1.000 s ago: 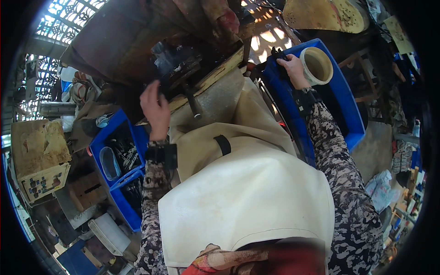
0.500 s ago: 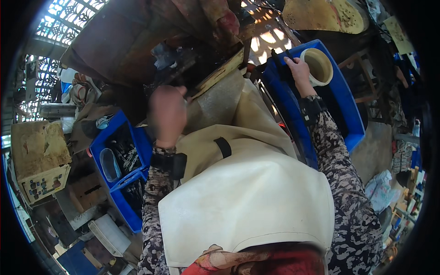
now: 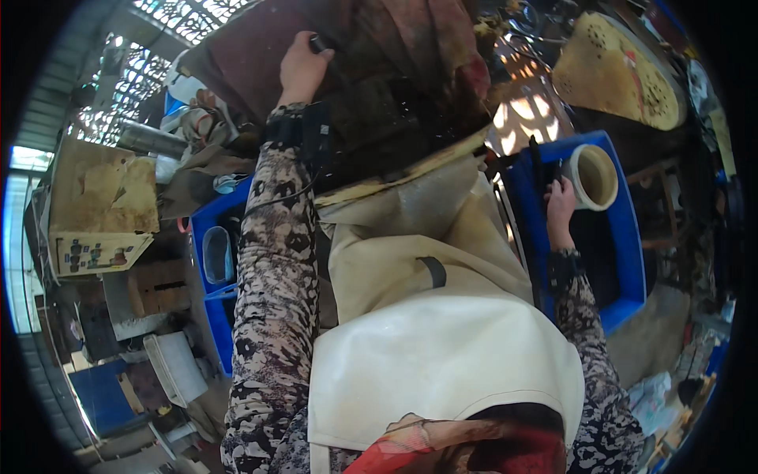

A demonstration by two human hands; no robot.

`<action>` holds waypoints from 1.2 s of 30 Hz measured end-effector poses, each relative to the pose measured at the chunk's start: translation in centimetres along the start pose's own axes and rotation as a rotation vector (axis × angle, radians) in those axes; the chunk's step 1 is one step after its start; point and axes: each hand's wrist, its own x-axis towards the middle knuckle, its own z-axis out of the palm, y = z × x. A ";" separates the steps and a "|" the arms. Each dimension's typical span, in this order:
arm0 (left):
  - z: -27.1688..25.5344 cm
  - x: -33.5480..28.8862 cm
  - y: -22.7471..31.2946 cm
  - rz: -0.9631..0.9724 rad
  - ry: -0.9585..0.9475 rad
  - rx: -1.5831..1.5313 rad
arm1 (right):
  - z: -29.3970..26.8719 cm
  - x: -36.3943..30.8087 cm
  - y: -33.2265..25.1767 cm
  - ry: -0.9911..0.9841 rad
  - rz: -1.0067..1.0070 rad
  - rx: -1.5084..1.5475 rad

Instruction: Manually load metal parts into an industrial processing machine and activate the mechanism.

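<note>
The left hand (image 3: 303, 73) is at 11 o'clock, out over the dark worktop (image 3: 371, 114), its fingers closed around a short dark handle (image 3: 317, 42) whose free end shows past the thumb. The handle's long axis is mostly hidden in the grip, so I cannot tell its run for certain. The right hand (image 3: 560, 207) is well apart, just short of 3 o'clock, with its fingers curled; whether it grips anything I cannot tell. A narrow dark strip (image 3: 538, 166) lies just beside it, toward 11 o'clock from those fingers, its long axis running roughly 12 to 6; the right hand is much the nearer of the two.

Both strip and right hand are over the large blue bin (image 3: 630, 245) at 3 o'clock. A pale round bucket (image 3: 595, 177) stands within that bin's outline, just beyond the right hand toward 1 o'clock; I make out no contents inside it. The bin's near part is too dark to read. At 9 o'clock, partly behind the left sleeve (image 3: 272, 268), another blue bin (image 3: 223, 207) holds a clear oblong container (image 3: 217, 254).
</note>
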 end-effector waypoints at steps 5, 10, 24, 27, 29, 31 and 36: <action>-0.6 1.7 0.2 -0.053 -0.100 0.083 | -0.3 -1.3 -0.4 0.067 0.015 0.141; -1.8 1.9 1.5 -0.122 -0.128 0.074 | 0.3 -1.6 -0.4 0.130 0.074 0.168; 0.2 -7.6 -3.7 -0.095 -0.071 0.002 | 0.4 -1.3 1.8 0.267 -0.012 0.162; -0.4 -13.8 -6.8 -0.138 -0.160 -0.010 | 0.6 -0.4 3.0 0.314 -0.085 0.071; -1.6 -17.6 -8.2 -0.148 -0.157 -0.044 | 0.6 -0.1 3.6 0.349 -0.148 0.006; -2.8 -20.4 -8.8 -0.140 -0.117 -0.072 | 0.4 0.0 3.8 0.285 -0.025 0.069; -7.2 -25.6 -9.4 0.047 0.323 0.160 | 0.2 -0.3 3.2 0.360 -0.079 0.013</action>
